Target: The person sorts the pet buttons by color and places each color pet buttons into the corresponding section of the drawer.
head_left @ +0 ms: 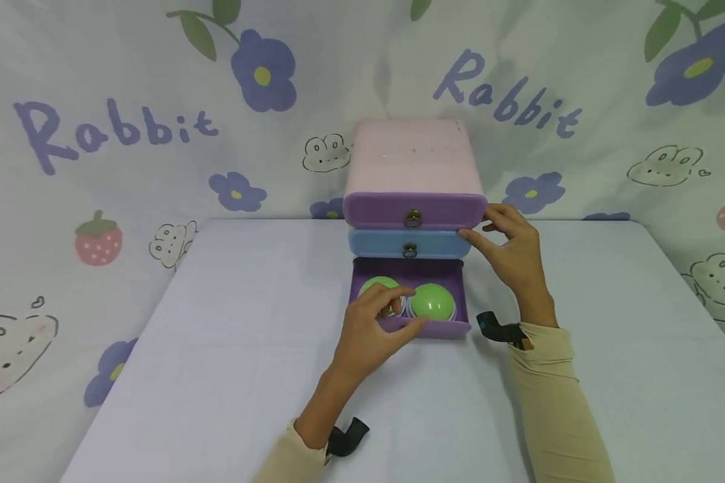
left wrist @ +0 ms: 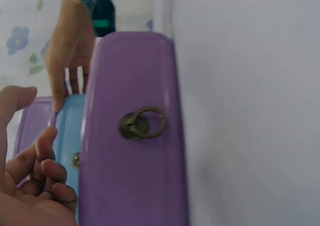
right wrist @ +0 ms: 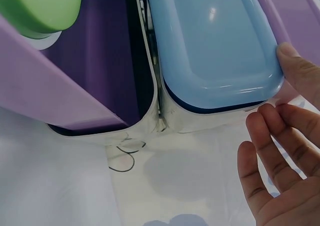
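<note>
A small chest has a pink top [head_left: 413,154], a purple top drawer [head_left: 377,211], a blue middle drawer [head_left: 374,243] and a purple bottom drawer [head_left: 453,329], which is pulled out. Two round green dome-topped things with pale rims lie in it: the right one [head_left: 433,301] in plain sight, the left one [head_left: 377,282] partly behind my fingers. My left hand [head_left: 368,329] hovers over the drawer's front, fingers loosely bent, holding nothing. At the chest's right side, my right hand [head_left: 513,251] touches the blue drawer's edge with its thumb [right wrist: 295,65]; its other fingers extend beside the chest.
The chest stands on a white table [head_left: 248,335] against a printed cloth [head_left: 157,60] with rabbits and flowers. Brass ring pulls [head_left: 413,219] hang on the drawer fronts. Each wrist carries a black camera mount [head_left: 498,329].
</note>
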Motion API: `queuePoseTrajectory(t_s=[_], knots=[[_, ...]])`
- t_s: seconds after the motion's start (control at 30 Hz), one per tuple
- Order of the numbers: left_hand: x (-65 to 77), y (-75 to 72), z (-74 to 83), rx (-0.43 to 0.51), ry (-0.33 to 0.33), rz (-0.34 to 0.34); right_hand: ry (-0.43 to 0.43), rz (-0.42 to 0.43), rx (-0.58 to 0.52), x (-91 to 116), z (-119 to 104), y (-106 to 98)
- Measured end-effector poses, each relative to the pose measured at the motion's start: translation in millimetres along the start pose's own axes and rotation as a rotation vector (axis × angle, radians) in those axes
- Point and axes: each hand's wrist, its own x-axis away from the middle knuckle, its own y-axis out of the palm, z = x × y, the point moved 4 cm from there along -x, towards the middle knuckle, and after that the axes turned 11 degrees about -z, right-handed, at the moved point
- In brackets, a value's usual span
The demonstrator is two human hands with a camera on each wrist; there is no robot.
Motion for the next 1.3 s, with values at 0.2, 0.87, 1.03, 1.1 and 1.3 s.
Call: queuePoseTrajectory(t_s=[0.2,0.87,1.03,1.1,1.3], knots=[[20.9,4.4,-1.6,-0.009,0.081,0.067,-0.007,0.01,-0.009,0,-1,0],[42.7,25.6,-35.9,0.043,-0.352,0.139,0.037,-0.004,-0.002,-1,-2,-2],[40.9,26.3,-37.7,0.059,-0.315,0.169,0.04,-0.002,-0.007,-1,-2,0],[40.0,27.2,-38.4,0.066,-0.303,0.172,0.035,0.003,-0.005,-1,-3,1],[36.2,29.5,-41.6,0.083,-0.307,0.18,0.03,0.002,-0.006,0,-25,0]])
